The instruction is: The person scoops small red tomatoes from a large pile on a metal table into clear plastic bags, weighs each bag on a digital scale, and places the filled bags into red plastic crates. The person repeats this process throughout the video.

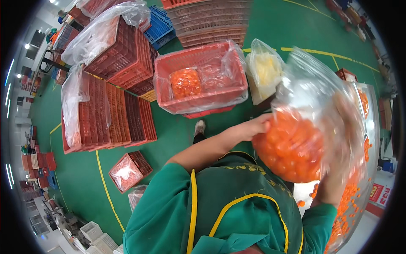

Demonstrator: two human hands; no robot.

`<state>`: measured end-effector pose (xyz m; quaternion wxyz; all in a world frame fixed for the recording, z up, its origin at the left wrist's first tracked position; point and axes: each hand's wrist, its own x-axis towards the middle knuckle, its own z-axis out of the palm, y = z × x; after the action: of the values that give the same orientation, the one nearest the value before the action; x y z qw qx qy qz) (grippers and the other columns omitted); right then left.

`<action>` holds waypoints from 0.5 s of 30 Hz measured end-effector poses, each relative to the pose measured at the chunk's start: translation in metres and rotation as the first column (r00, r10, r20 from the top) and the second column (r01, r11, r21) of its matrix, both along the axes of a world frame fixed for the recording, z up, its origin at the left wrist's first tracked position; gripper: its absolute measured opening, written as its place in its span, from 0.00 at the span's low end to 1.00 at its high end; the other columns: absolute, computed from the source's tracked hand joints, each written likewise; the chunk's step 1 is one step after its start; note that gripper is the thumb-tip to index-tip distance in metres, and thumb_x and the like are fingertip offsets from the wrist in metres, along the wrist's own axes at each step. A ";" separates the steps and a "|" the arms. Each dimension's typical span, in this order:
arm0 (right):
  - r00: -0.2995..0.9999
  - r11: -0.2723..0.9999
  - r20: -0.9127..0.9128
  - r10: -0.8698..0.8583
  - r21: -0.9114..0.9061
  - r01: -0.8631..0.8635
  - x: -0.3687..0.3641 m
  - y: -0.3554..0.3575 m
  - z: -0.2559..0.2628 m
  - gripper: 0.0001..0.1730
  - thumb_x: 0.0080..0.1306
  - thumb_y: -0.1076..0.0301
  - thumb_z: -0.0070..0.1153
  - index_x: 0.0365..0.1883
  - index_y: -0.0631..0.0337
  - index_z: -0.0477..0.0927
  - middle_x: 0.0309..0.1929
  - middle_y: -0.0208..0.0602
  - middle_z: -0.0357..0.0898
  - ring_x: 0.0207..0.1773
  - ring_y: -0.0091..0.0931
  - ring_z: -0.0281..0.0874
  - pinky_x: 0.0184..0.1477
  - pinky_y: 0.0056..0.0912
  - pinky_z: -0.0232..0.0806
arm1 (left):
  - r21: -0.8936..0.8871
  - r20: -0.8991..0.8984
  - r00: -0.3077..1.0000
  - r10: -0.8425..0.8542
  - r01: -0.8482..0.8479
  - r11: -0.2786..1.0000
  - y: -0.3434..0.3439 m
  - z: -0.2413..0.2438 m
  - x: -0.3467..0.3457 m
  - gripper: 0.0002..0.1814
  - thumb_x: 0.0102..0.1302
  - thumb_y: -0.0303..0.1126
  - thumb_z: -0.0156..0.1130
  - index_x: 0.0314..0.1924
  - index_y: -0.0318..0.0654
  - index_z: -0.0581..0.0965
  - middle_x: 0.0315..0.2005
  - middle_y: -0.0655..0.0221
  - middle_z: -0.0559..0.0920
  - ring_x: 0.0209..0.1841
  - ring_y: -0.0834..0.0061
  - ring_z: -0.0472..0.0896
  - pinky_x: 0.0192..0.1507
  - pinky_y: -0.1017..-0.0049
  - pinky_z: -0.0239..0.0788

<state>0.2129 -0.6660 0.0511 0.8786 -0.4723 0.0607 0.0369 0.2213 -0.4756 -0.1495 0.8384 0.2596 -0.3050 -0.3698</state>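
A clear plastic bag (290, 144), its lower part full of small round orange pieces, is held up in front of my body on the right. My left hand (258, 125) grips its near left side, thumb pressed against the film. Motion blurs my right hand (341, 130), which is at the bag's right side, partly behind loose film; whether its fingers close on the plastic is unclear. Beneath my right arm, more orange pieces (345, 203) lie scattered on a metal table (369, 177).
A red crate (199, 104) lined with clear film holds one filled orange bag (185, 83). Beside it a pale container (265, 76) carries a plastic bag with yellowish contents. Stacked red crates (104, 117) stand left, brown crates (209, 22) ahead. A smaller crate (127, 173) sits on the green floor.
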 end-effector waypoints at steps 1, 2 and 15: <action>0.999 0.999 -0.040 0.002 -0.045 -0.004 0.035 0.031 -0.013 0.23 0.66 0.78 0.57 0.59 0.60 0.73 0.41 0.32 0.77 0.40 0.23 0.76 0.39 0.26 0.73 | -0.066 -0.044 0.998 0.036 -0.039 0.997 0.031 -0.002 0.010 0.54 0.61 0.70 0.61 0.74 0.37 0.58 0.70 0.67 0.66 0.74 0.71 0.59 0.73 0.63 0.52; 0.996 0.994 -0.086 -0.002 -0.105 -0.007 0.069 0.066 -0.021 0.23 0.67 0.76 0.58 0.62 0.59 0.73 0.44 0.33 0.79 0.43 0.24 0.78 0.42 0.28 0.75 | -0.053 -0.155 0.985 0.081 -0.090 0.995 0.060 -0.015 0.011 0.56 0.61 0.72 0.57 0.75 0.38 0.55 0.71 0.65 0.64 0.75 0.68 0.59 0.75 0.62 0.50; 0.474 0.811 -0.691 0.545 0.291 -0.507 0.186 0.268 -0.300 0.32 0.68 0.63 0.62 0.67 0.64 0.67 0.62 0.46 0.76 0.60 0.37 0.79 0.64 0.48 0.72 | 0.476 -0.766 0.309 0.564 -0.318 0.820 0.289 -0.141 0.101 0.37 0.69 0.46 0.64 0.68 0.30 0.63 0.59 0.56 0.77 0.56 0.63 0.81 0.58 0.61 0.76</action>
<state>0.3993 -0.3984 -0.2487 0.7287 -0.3886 0.2676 0.4964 0.3220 -0.1867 -0.2903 0.9003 0.1991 0.3067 -0.2359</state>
